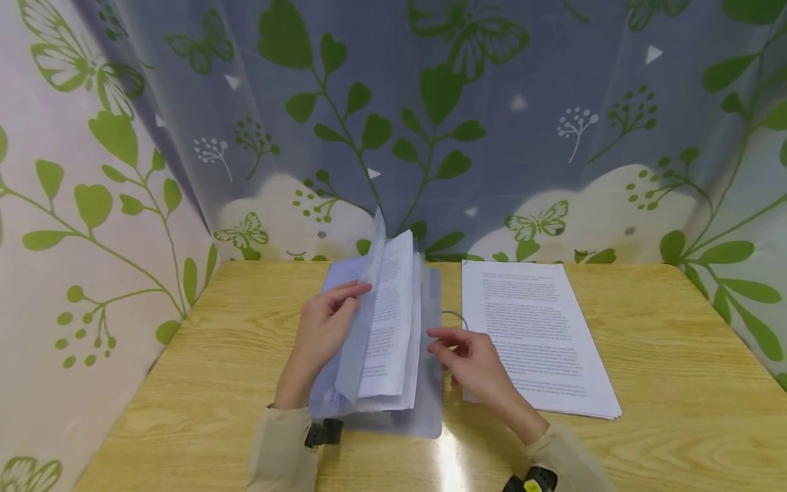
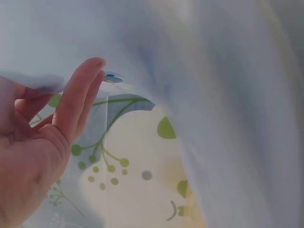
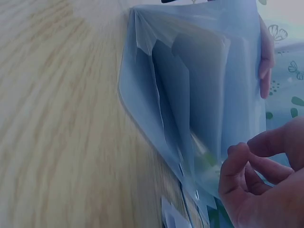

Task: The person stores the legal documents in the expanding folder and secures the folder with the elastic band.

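Note:
A translucent bluish plastic document folder (image 1: 435, 410) lies at the centre of the table, its front flap (image 1: 353, 362) raised upright. Printed sheets (image 1: 387, 328) stand fanned inside it. My left hand (image 1: 322, 324) pinches the flap along its left side; in the left wrist view its fingers stretch beside a small blue snap button (image 2: 113, 78). By the folder's right edge is my right hand (image 1: 473, 359), its thumb and index finger bent close together with nothing visible between them. The right wrist view shows the folder's layered pockets (image 3: 171, 85) spread apart near that hand.
A stack of printed pages (image 1: 535, 335) lies right of the folder, partly behind the right hand. Between them curves a thin grey cord (image 1: 456, 314). A curtain (image 1: 369, 102) with leaves and butterflies borders the wooden table (image 1: 215, 369) at the back and sides.

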The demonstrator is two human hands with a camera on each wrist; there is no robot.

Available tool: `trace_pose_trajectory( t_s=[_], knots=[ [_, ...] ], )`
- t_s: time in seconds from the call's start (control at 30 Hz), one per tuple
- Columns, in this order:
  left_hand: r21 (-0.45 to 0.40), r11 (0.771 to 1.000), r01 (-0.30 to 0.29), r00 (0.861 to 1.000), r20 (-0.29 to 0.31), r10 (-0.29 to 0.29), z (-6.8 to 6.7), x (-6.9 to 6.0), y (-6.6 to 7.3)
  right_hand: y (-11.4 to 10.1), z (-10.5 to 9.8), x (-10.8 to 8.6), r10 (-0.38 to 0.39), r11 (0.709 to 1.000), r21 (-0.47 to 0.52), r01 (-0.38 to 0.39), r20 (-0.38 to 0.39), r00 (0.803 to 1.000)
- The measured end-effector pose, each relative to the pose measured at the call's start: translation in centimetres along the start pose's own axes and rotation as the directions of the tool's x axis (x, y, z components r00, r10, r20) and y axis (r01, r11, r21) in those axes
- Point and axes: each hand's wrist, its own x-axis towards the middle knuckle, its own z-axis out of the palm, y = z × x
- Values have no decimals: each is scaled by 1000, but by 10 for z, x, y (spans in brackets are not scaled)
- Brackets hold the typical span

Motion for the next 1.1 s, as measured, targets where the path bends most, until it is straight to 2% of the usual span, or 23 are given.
trace_pose_trajectory(
  t_s=[0.13, 0.33, 0.53, 0.63, 0.87, 1.0, 1.1],
  knots=[
    [7, 999, 42, 999, 25, -43, -1, 0, 1, 6, -17, 0, 0, 1000, -18, 0, 8, 1000],
    [-16, 996, 88, 996, 15, -88, 1, 1, 2, 13, -50, -1, 31, 996, -84, -36, -55, 998],
    [-36, 997, 62, 998, 1, -62, 3, 1, 2, 23, -83, -6, 23, 979, -200, -48, -124, 992],
    [-31, 998, 53, 999, 9, -53, 3, 1, 2, 30, -98, -9, -4, 959, -280, -42, -161, 987],
    [-28, 996, 89, 996, 22, -88, 0, 2, 3, 48, -130, -17, -29, 893, -442, -83, -242, 970],
    [-48, 995, 91, 995, 34, -89, -2, 3, 4, 57, -146, -20, -42, 856, -505, -105, -270, 962],
    [-52, 994, 95, 995, 37, -93, -3, 3, 5, 62, -155, -22, -39, 841, -527, -121, -282, 959]
  ],
)
